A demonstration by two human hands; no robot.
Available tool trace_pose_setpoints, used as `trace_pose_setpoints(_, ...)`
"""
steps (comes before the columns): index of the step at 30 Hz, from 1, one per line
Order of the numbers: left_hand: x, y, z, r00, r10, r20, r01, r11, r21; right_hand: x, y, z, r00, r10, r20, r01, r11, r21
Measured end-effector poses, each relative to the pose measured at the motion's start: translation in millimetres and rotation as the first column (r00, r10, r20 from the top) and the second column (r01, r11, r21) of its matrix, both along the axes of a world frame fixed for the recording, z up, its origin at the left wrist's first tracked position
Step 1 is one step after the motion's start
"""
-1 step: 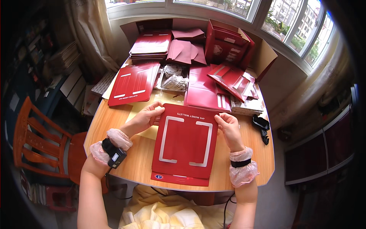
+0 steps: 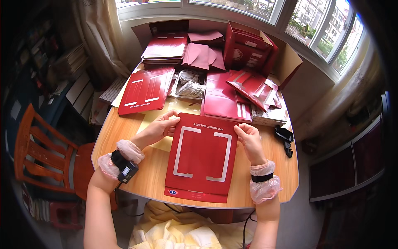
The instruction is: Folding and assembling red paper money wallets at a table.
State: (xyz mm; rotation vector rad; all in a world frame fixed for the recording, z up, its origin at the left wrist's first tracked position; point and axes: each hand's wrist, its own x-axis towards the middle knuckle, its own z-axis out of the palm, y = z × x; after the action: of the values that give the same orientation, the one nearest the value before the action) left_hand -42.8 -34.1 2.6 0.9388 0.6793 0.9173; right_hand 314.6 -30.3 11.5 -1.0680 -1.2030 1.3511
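Observation:
A flat red cardboard sleeve with silvery bracket-shaped strips is held up in front of me, above the near part of the table. My left hand pinches its upper left corner between thumb and fingers. At the upper right corner, my right hand grips it the same way. The printing on the sleeve is upside down from my side, and its lower flap hangs near the table's front edge. Beyond my left hand lies a fanned stack of similar red sleeves. Past the held sleeve sits a pile of plain red folded cards.
A clear tray with crumpled whitish pieces stands mid-table. Behind are a red sleeve stack, pink envelopes and a box of red folders. A black strap-like object lies at the right edge. A wooden chair stands left.

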Motion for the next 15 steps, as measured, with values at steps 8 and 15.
trace_pose_setpoints(8, 4, -2, -2, 0.995, 0.088, -0.041, -0.087, 0.996, 0.025, -5, -5, 11, 0.993, 0.119, 0.01, -0.117, 0.984, -0.131)
trace_pose_setpoints(15, 2, 0, -6, 0.993, 0.113, -0.037, -0.112, 0.993, 0.035, -12, -7, 12, 0.999, 0.02, -0.034, -0.022, 0.997, -0.068)
